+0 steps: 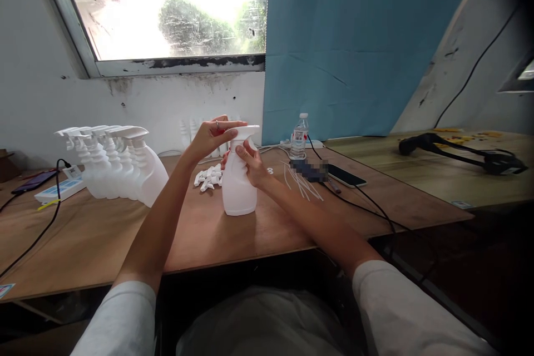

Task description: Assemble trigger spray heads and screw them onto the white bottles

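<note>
A white plastic spray bottle (240, 197) stands upright on the brown table, near its front edge. Its white spray head (247, 131) sits on the neck. My left hand (211, 136), with a ring on one finger, grips the spray head from the left, fingers over its top and thumb along its side. Wrapped round the bottle just below the neck is my right hand (252, 164); some of its fingers are hidden behind the bottle. Close behind on the left lies a pile of small white plastic parts (208, 178).
Several white spray bottles with heads (112, 164) stand in a row at left. More white bottles (184, 133) stand behind my hands. Thin white tubes (306, 184), a phone (344, 175) and a water bottle (299, 142) are at right. A black cable (375, 208) crosses the table edge.
</note>
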### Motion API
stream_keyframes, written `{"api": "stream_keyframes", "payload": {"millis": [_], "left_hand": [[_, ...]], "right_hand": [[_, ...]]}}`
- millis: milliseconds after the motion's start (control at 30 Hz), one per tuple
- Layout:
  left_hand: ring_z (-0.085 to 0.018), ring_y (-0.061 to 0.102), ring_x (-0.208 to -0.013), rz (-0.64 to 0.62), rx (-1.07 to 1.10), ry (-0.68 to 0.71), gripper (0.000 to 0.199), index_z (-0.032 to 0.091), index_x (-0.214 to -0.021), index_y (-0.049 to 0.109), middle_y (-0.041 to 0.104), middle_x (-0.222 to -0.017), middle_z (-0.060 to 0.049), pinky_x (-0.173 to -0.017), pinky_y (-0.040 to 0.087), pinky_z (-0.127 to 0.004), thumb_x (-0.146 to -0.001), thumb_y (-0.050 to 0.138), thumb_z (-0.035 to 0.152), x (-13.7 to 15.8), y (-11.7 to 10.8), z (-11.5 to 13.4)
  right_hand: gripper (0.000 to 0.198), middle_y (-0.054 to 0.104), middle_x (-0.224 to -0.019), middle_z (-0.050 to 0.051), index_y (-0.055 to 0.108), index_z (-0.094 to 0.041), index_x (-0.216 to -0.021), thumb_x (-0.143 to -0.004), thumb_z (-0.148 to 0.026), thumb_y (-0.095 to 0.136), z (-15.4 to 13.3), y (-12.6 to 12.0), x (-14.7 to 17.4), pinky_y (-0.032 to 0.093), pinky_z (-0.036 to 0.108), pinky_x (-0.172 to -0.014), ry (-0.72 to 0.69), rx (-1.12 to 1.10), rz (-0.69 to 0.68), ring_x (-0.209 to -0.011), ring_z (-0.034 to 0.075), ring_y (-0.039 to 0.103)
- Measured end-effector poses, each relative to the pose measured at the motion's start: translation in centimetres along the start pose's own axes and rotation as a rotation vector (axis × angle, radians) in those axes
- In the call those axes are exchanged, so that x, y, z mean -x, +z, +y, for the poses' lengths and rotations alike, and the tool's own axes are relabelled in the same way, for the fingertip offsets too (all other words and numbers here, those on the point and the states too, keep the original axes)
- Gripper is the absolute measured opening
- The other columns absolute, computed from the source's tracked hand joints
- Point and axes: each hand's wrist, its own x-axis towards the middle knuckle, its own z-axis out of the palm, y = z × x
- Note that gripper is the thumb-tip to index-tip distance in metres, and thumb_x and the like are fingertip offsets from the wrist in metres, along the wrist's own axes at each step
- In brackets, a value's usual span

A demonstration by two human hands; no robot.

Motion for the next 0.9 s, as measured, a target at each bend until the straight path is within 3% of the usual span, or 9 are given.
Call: {"api": "stream_keyframes", "payload": {"millis": [167,267,367,467,533,600,767,900], "left_hand": [[-0.011,0.043,-0.065,-0.002,-0.009,0.005,0.032,0.030,-0.111,0.072,0.050,-0.074,-0.002,-0.057,0.037,-0.025,-0.084,0.064,0.046,0.0,0.1,0.0],[-0.012,0.046,-0.068,0.013,-0.007,0.008,0.032,0.028,-0.110,0.072,0.052,-0.076,-0.002,-0.061,0.039,-0.026,-0.085,0.063,0.045,0.0,0.2,-0.2],[-0.012,0.051,-0.072,0.022,0.034,-0.015,0.032,0.026,-0.110,0.072,0.055,-0.081,-0.003,-0.064,0.043,-0.026,-0.085,0.062,0.044,0.1,0.4,-0.3],[-0.013,0.055,-0.075,0.031,0.101,-0.066,0.036,0.024,-0.112,0.071,0.058,-0.089,-0.005,-0.063,0.047,-0.025,-0.085,0.062,0.045,0.4,0.5,-0.3],[-0.013,0.057,-0.077,0.055,0.118,-0.089,0.036,0.023,-0.111,0.071,0.060,-0.092,-0.005,-0.063,0.048,-0.024,-0.084,0.063,0.046,0.6,0.6,-0.2],[-0.013,0.058,-0.079,0.100,0.125,-0.104,0.036,0.022,-0.110,0.071,0.062,-0.096,-0.006,-0.066,0.048,-0.023,-0.083,0.064,0.046,1.0,0.9,-0.3],[-0.014,0.061,-0.084,0.194,0.298,-0.190,0.053,0.022,-0.129,0.056,0.065,-0.109,-0.009,-0.070,0.050,-0.024,-0.085,0.059,0.052,3.9,2.3,-2.0],[-0.021,0.058,-0.110,0.151,0.362,-0.306,0.064,0.022,-0.135,0.046,0.056,-0.130,-0.013,-0.087,0.050,-0.029,-0.081,0.064,0.052,8.2,3.9,-4.1]], "right_hand": [[0.035,0.064,-0.071,-0.004,0.044,-0.024,-0.092,-0.078,-0.039,0.072,0.0,0.2,-0.2,0.055,0.031,-0.058,-0.040,-0.030,-0.013,-0.060,0.016,0.064],[0.037,0.064,-0.073,-0.004,0.045,-0.024,-0.095,-0.077,-0.040,0.072,0.0,-0.1,-0.3,0.055,0.030,-0.060,-0.015,-0.047,-0.033,-0.063,0.016,0.065],[0.046,0.066,-0.082,0.000,0.050,-0.025,-0.103,-0.072,-0.051,0.072,-0.2,-0.9,-0.2,0.054,0.030,-0.065,0.040,-0.058,-0.134,-0.074,0.017,0.066],[0.065,0.068,-0.088,0.005,0.058,-0.023,-0.102,-0.063,-0.074,0.065,-0.6,-2.0,-0.3,0.054,0.032,-0.068,0.165,-0.046,-0.247,-0.084,0.021,0.066],[0.074,0.068,-0.088,0.007,0.061,-0.021,-0.098,-0.062,-0.085,0.054,-0.8,-2.7,-0.4,0.054,0.034,-0.068,0.252,-0.050,-0.268,-0.087,0.023,0.065],[0.072,0.068,-0.089,0.008,0.063,-0.020,-0.095,-0.066,-0.084,0.049,-0.7,-3.2,-0.5,0.054,0.034,-0.069,0.307,-0.055,-0.255,-0.088,0.024,0.065],[0.052,0.069,-0.088,0.007,0.064,-0.021,-0.090,-0.066,-0.067,0.068,-0.1,-3.1,-0.5,0.054,0.031,-0.066,0.239,-0.074,-0.182,-0.084,0.022,0.065],[0.057,0.069,-0.087,0.007,0.063,-0.020,-0.090,-0.065,-0.072,0.065,-0.1,-2.7,-0.2,0.054,0.030,-0.064,0.248,-0.075,-0.179,-0.085,0.022,0.065]]}}
